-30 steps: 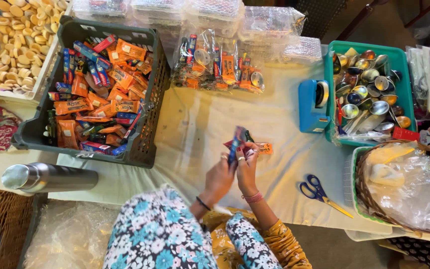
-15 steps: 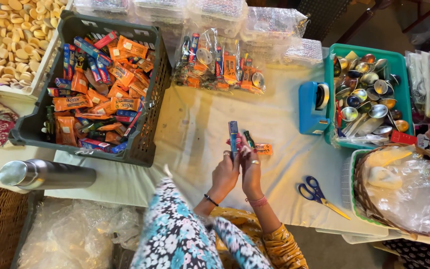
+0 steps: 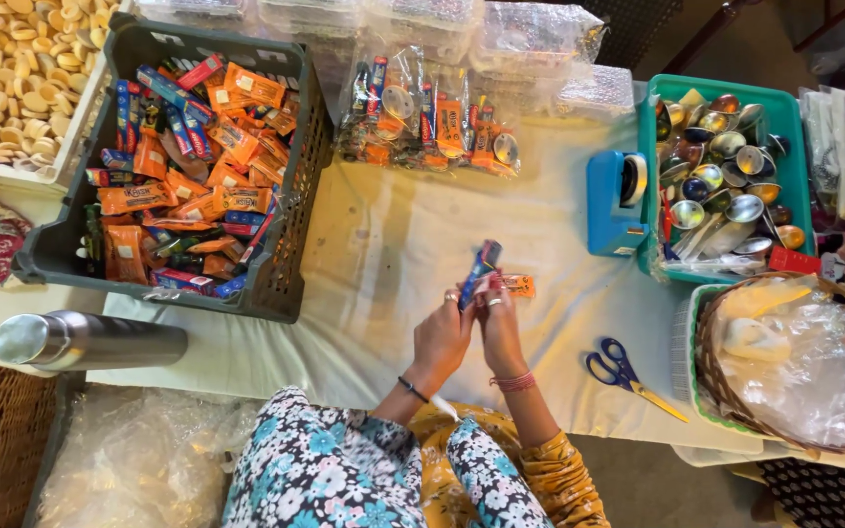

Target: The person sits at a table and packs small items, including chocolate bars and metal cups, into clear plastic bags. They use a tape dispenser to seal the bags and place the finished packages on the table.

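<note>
Since the earlier frame the blue wrapped bar [image 3: 481,270] has tipped from nearly upright to leaning right; both hands remain mid-table. Far left: dark crate [image 3: 56,249] of orange and blue packets, steel flask [image 3: 85,339] lying near the table's near edge. Left hand [image 3: 442,337] and right hand [image 3: 498,328] touch, both grasping the bar, small orange packet [image 3: 518,286] just beside. Open cloth [image 3: 383,244] lies between crate and hands. Right: blue scissors [image 3: 623,372] near the edge, blue tape dispenser [image 3: 610,205], teal bin [image 3: 784,127], wicker basket [image 3: 726,391].
</note>
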